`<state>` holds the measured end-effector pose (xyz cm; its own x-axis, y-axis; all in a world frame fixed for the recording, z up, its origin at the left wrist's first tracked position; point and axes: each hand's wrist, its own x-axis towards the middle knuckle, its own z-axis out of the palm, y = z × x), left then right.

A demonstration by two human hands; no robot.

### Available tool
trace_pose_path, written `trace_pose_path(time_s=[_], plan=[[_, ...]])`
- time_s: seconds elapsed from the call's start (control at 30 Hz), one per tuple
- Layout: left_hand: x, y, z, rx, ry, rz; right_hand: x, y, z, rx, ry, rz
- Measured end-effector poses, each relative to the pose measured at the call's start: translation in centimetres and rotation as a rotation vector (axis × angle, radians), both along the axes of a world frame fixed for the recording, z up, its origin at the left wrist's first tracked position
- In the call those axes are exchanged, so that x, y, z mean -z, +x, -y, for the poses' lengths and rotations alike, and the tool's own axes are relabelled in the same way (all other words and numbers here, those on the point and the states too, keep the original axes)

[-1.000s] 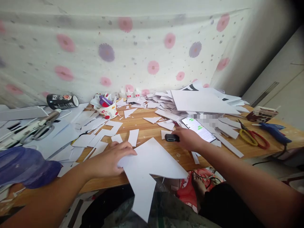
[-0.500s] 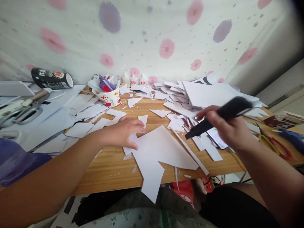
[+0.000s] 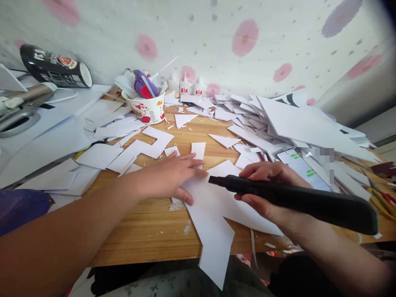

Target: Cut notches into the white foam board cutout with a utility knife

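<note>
A large white foam-board piece (image 3: pixel 213 227), cut with angled edges, lies on the wooden table with one pointed end hanging over the front edge. My left hand (image 3: pixel 171 175) rests on its left side, fingers spread and nothing gripped. My right hand (image 3: pixel 280 173) grips a black utility knife (image 3: pixel 297 202) between thumb and fingers. The knife points left, its dark tip close to my left fingertips and above the board. Whether the tip touches the board I cannot tell. A small white offcut (image 3: pixel 198 152) lies just beyond my left fingers.
White scraps are heaped at the back right (image 3: pixel 247 111), beside a lit phone (image 3: pixel 305 169). Farther back stand a paper bowl (image 3: pixel 151 110) of odds and ends and small glue bottles (image 3: pixel 184 88). A black canister (image 3: pixel 57 68) lies at left; yellow-and-red-handled scissors (image 3: pixel 383 202) are at right.
My right hand has brought the knife left and turned it, so its tip is now near my left hand. My left hand has flattened onto the board. The camera view has shifted closer.
</note>
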<state>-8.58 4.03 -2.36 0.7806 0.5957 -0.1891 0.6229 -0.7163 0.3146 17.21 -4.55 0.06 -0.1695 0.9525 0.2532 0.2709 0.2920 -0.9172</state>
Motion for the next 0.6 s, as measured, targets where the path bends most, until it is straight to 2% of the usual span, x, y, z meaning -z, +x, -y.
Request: trace_pose_path(time_s=[0.1, 0.3, 0.4, 0.6], plan=[[-0.2, 0.2, 0.0, -0.001, -0.014, 0.008, 0.7, -1.5, 1.1, 0.012, 0.02, 0.02], [0.1, 0.2, 0.0, -0.023, -0.034, 0.017, 2.0, -2.5, 2.4, -0.004, 0.192, 0.121], [0.4, 0.1, -0.2, -0.009, -0.025, 0.035, 2.1, -2.6, 2.5, 0.018, 0.227, 0.132], [0.4, 0.1, -0.2, -0.007, -0.018, 0.024, 1.9, -2.5, 2.1, -0.044, 0.253, 0.208]])
